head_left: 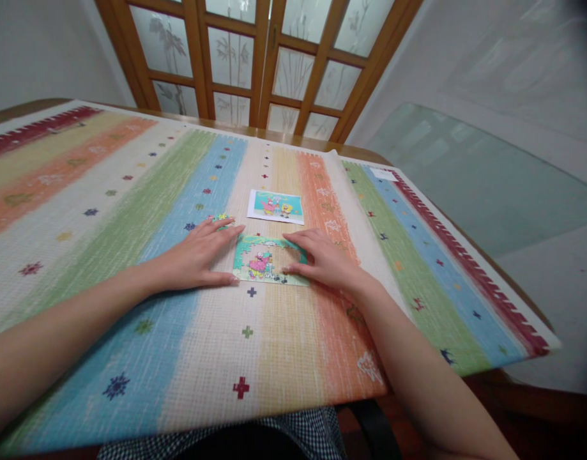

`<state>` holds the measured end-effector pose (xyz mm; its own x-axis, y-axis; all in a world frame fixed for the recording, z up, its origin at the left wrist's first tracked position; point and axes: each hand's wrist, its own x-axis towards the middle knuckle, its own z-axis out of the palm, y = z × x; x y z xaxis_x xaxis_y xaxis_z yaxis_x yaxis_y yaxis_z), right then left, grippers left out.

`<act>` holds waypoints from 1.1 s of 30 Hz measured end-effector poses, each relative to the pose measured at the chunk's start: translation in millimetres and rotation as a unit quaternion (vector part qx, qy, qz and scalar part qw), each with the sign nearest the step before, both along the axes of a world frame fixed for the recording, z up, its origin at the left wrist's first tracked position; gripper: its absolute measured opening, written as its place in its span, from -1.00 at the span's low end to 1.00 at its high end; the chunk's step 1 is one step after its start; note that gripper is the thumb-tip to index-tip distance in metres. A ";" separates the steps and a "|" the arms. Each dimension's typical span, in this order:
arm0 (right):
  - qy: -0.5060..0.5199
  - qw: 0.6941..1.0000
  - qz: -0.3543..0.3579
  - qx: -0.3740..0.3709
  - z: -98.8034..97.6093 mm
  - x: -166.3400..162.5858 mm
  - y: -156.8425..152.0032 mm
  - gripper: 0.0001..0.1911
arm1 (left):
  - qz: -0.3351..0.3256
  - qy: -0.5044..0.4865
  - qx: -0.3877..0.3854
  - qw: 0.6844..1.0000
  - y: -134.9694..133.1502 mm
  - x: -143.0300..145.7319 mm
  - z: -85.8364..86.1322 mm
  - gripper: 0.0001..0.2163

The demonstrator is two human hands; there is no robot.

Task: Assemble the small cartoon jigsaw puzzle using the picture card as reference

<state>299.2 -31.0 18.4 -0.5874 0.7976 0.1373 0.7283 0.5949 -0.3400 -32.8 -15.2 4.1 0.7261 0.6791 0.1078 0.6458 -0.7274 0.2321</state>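
Observation:
A small cartoon jigsaw puzzle [260, 259] lies on the striped mat [130, 211] in front of me, partly assembled. My left hand [202, 254] rests flat at the puzzle's left edge, fingers stretched out, its fingertips over loose puzzle pieces [221, 219]. On the puzzle's right side lies my right hand [322, 255], fingers extended and pressing on the pieces. Just beyond the puzzle sits a reference picture card [276, 206] showing the same cartoon scene.
The colourful striped mat covers a wooden table [283, 134]. A small white label [384, 174] sits at the mat's far right corner. Behind the table stands a wooden door with frosted glass panes [255, 57]. A glass surface [465, 172] lies to the right.

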 end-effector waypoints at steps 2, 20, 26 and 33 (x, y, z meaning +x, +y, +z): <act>-0.004 1.000 0.012 -0.023 3.0 4.4 -1.8 -0.16 | 0.001 0.008 -0.008 1.000 3.4 -3.4 -1.2 -0.09; -0.017 0.999 0.028 -0.026 7.4 -4.6 -10.0 -0.09 | -0.009 -0.018 0.020 1.000 4.3 -3.4 -1.9 -0.22; -0.004 0.999 0.021 -0.027 4.3 -2.6 -7.9 -0.16 | 0.110 -0.132 0.084 0.982 17.2 -13.2 9.4 -0.57; 0.000 1.000 0.016 -0.012 3.5 -2.2 -7.1 -0.33 | 0.170 -0.132 0.023 0.976 41.8 -42.2 15.0 -0.63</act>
